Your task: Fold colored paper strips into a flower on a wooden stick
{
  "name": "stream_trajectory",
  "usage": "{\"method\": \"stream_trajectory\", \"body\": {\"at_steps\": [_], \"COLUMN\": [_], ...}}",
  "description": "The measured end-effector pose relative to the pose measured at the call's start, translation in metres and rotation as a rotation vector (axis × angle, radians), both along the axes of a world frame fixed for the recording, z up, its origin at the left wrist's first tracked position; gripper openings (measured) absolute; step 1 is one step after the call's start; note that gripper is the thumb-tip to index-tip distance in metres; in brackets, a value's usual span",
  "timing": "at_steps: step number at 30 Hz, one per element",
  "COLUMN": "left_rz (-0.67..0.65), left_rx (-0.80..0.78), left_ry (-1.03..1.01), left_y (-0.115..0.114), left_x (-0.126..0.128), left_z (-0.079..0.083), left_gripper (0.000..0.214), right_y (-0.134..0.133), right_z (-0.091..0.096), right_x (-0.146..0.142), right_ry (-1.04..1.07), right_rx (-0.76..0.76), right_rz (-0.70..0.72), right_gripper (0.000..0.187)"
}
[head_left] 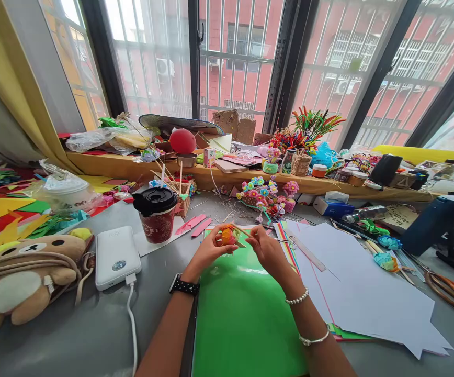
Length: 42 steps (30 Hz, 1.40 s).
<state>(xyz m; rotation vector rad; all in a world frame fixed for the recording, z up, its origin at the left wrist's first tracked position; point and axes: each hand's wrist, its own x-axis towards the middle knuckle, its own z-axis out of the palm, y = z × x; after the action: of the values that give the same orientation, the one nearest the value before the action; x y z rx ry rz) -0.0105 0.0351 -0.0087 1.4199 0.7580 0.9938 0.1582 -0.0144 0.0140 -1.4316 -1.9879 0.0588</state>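
My left hand (208, 251) is closed round a small orange and yellow paper flower (229, 236), its fingers covering part of it. Close by, my right hand (268, 252) pinches a thin tan stick (241, 229) that reaches to the flower; whether the two are joined I cannot tell. Both hands are above the far part of a glossy green sheet (246, 314) on the grey table. A pair of scissors (287, 241) rests just right of my right hand, beside a clear ruler (309, 253).
White paper sheets (368, 288) spread to the right. On the left are a lidded coffee cup (156, 217), a white power bank (117, 256) with its cable and a plush bear (31, 277). Crocheted flowers (264, 196) stand ahead, below a crowded window ledge (227, 175).
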Motion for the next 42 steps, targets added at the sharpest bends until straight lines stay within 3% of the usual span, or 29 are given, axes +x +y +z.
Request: {"method": "stream_trajectory", "body": {"at_steps": [2, 9, 21, 28, 38, 42], "left_rz": [-0.031, -0.028, -0.046, -0.055, -0.049, -0.08], "left_rx": [-0.009, -0.01, -0.054, -0.079, -0.085, -0.099], "left_ry": [-0.018, 0.018, -0.02, -0.022, 0.044, 0.005], "left_y": [0.0, -0.006, -0.007, -0.009, -0.012, -0.011], "left_x": [-0.001, -0.001, 0.0, 0.0, 0.001, 0.001], "left_z": [0.0, 0.007, 0.005, 0.007, 0.009, 0.008], "left_gripper": [0.059, 0.055, 0.056, 0.057, 0.056, 0.058], "right_y": [0.0, 0.0, 0.001, 0.002, 0.0, 0.003], "right_z": [0.0, 0.001, -0.004, -0.001, 0.004, 0.002], "right_x": [0.001, 0.002, -0.004, -0.004, -0.004, -0.005], "right_ry": [0.039, 0.106, 0.124, 0.229, 0.251, 0.284], "right_rx": [0.017, 0.128, 0.161, -0.01, -0.148, -0.139], "right_rz": [-0.002, 0.183, 0.211, 0.191, 0.283, 0.255], "right_gripper": [0.015, 0.011, 0.024, 0.017, 0.008, 0.004]}}
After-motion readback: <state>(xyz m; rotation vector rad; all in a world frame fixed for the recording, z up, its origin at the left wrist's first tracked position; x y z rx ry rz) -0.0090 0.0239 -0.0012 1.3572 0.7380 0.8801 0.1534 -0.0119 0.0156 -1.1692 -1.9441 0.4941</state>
